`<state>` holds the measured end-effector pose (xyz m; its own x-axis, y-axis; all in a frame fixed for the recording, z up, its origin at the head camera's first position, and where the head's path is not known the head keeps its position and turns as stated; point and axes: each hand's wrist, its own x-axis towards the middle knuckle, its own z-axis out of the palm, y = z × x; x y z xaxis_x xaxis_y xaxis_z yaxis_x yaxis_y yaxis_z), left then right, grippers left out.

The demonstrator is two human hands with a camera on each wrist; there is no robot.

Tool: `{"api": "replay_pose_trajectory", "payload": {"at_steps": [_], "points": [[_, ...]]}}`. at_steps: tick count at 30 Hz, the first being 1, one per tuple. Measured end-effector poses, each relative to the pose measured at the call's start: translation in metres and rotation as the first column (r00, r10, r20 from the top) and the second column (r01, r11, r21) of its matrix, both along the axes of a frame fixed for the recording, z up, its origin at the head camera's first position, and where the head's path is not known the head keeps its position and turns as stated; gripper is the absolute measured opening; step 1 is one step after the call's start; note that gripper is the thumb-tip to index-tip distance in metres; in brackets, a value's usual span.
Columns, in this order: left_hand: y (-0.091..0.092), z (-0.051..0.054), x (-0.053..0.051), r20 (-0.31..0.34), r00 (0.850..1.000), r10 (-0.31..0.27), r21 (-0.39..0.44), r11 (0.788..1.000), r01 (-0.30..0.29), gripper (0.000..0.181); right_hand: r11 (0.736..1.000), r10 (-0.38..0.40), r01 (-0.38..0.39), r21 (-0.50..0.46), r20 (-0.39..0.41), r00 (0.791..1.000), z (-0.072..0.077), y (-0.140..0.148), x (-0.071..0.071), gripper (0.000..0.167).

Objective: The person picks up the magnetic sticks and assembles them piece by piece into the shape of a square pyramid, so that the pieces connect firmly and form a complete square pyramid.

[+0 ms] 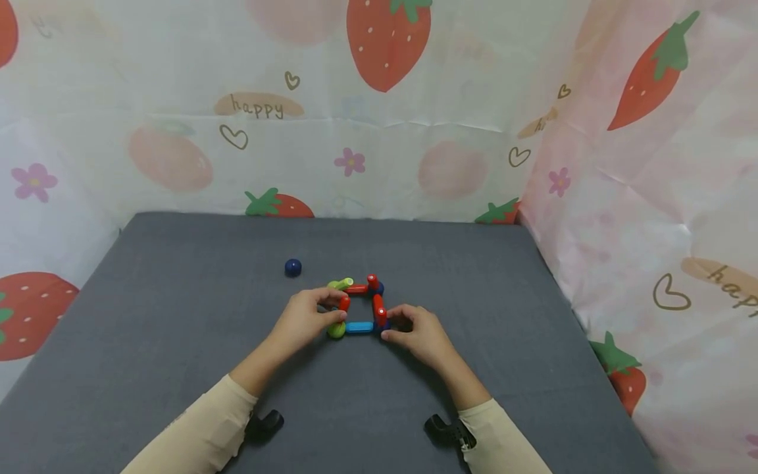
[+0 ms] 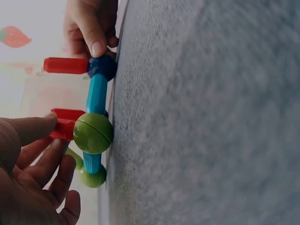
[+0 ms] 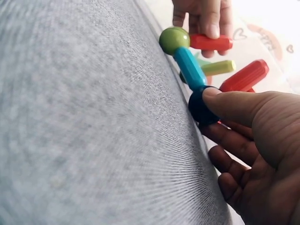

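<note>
A square frame of rods and balls lies on the table. My left hand pinches a red rod standing on the front-left green ball. My right hand holds the front-right dark blue ball between thumb and fingers. A light blue rod joins these two balls. From the dark blue ball rises another red rod. At the back, a red rod runs towards a dark blue ball topped by an upright red rod. A light green rod stands tilted at the back left.
A loose dark blue ball lies behind and left of the frame. Grey cloth covers the table. Strawberry-print curtains hang behind it and at both sides. Black wrist mounts show near both sleeves.
</note>
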<state>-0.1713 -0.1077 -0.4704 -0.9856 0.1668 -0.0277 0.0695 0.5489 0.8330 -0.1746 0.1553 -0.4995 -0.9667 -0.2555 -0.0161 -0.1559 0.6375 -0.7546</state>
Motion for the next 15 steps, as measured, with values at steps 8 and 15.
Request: {"api": "replay_pose_trajectory", "payload": {"at_steps": [8, 15], "points": [[0.002, 0.002, 0.005, -0.014, 0.999, 0.033, -0.041, 0.999, -0.034, 0.024, 0.999, 0.024, -0.023, 0.024, -0.038, 0.999, 0.006, 0.001, 0.001, 0.034], [0.003, 0.003, 0.008, -0.034, 0.999, 0.034, -0.046, 0.998, -0.035, 0.024, 0.999, 0.024, -0.027, -0.029, -0.116, 0.993, 0.022, -0.007, 0.005, 0.029]]}}
